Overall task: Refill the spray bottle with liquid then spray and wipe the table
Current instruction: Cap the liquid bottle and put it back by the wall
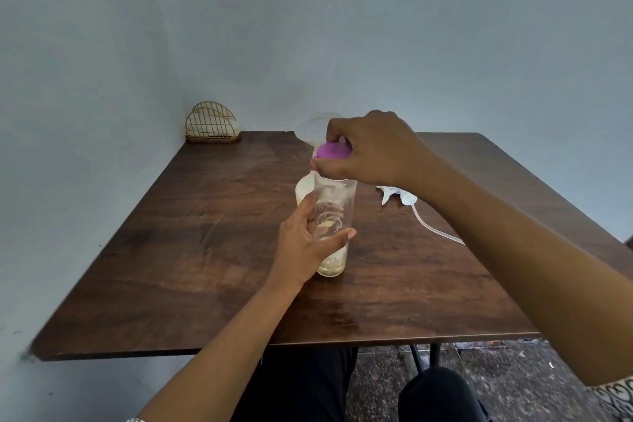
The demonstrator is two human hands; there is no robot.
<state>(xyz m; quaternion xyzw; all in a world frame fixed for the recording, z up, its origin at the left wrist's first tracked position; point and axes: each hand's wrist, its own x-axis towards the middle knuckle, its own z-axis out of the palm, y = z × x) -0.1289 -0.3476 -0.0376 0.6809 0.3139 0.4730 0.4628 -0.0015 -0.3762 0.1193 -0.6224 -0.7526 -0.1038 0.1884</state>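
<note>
both hands meet at the clear bottle (pixel 334 226) standing upright near the middle of the frame on the dark wooden desk (pixel 191 250): the left hand (pixel 305 243) wraps its lower body, the right hand (pixel 370 147) pinches a purple cap (pixel 333 150) over its mouth. a white spray head (pixel 399 196) with its tube lies just right of the bottle. a gold wire rack (pixel 211 125) sits at the desk's far left corner.

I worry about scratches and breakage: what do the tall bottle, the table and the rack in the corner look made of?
Tall bottle: clear plastic probably; see-through wall, printed marks. Table: dark wood or wood-look laminate; grain visible, slight sheen. Rack: thin gold-coloured wire, seemingly metal.
</note>
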